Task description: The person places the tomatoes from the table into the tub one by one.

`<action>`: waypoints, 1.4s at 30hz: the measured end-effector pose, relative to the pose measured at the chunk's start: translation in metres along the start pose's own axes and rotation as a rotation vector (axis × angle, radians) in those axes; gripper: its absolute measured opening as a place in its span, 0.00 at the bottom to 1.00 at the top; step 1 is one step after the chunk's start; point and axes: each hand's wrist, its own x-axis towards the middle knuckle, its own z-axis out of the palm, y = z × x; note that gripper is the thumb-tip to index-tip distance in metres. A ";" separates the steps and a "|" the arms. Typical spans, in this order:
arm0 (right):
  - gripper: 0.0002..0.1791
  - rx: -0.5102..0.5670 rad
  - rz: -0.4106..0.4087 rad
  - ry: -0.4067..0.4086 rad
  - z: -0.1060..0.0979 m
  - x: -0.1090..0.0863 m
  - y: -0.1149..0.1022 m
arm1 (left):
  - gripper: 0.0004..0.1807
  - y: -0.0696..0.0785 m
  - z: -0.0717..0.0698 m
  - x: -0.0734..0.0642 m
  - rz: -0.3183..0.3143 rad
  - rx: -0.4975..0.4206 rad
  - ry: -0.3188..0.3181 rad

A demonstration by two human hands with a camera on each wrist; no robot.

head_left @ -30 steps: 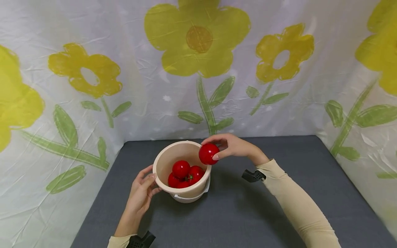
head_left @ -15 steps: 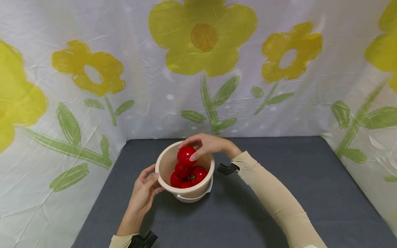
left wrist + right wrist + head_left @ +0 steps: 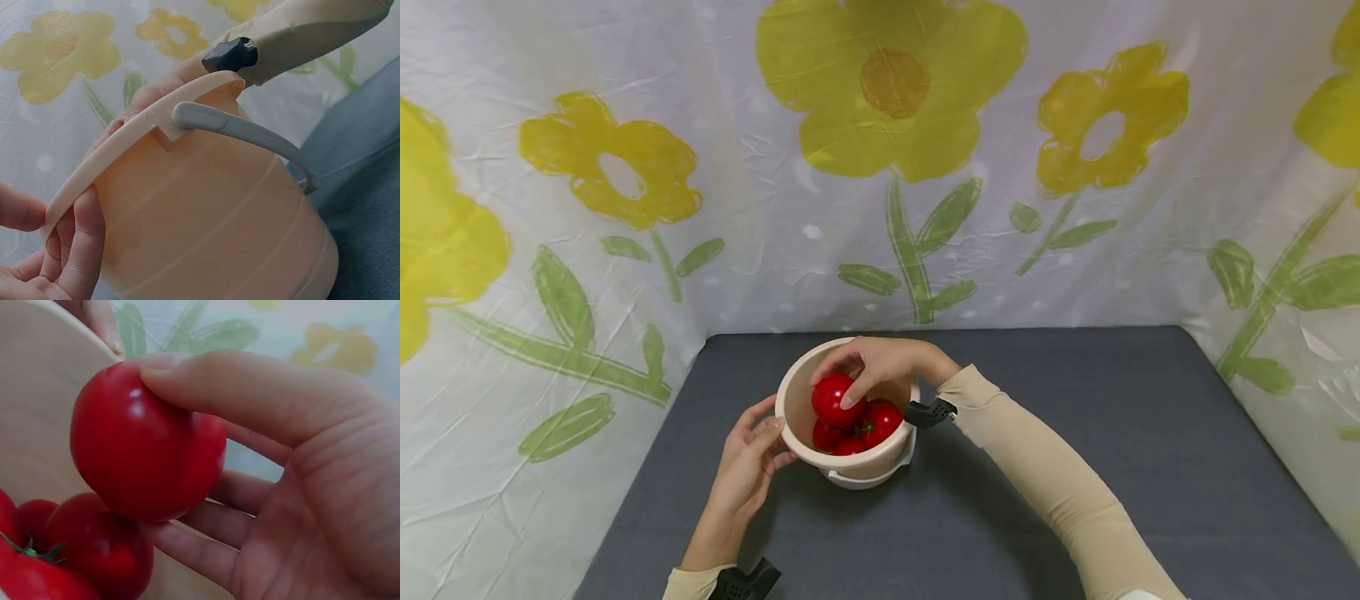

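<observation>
A cream plastic bucket [image 3: 206, 212] stands on the dark table, tilted slightly in the head view. My left hand [image 3: 747, 467] pinches its left rim, thumb on one side and fingers curled under the other, as the left wrist view shows. Inside the bucket's mouth, my right hand [image 3: 883, 360] grips a red tomato [image 3: 835, 400] between thumb and fingers. That tomato hangs right over several other red tomatoes [image 3: 883, 422] at the bottom, seeming to touch one [image 3: 100, 547] in the right wrist view. A green stem top shows on one of them.
The bucket's grey-white handle [image 3: 250, 134] hangs down on the near right side. Dark grey cloth covers the table [image 3: 1075, 442]. Behind and at both sides hangs a pale curtain [image 3: 760, 275] with yellow flowers.
My right hand has carried the tomato from above the bucket's right rim leftward, then down inside onto the others. My left hand keeps its hold on the rim.
</observation>
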 end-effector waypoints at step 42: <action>0.24 0.076 -0.088 0.035 0.008 -0.011 -0.004 | 0.25 0.004 0.000 -0.002 -0.023 0.131 0.026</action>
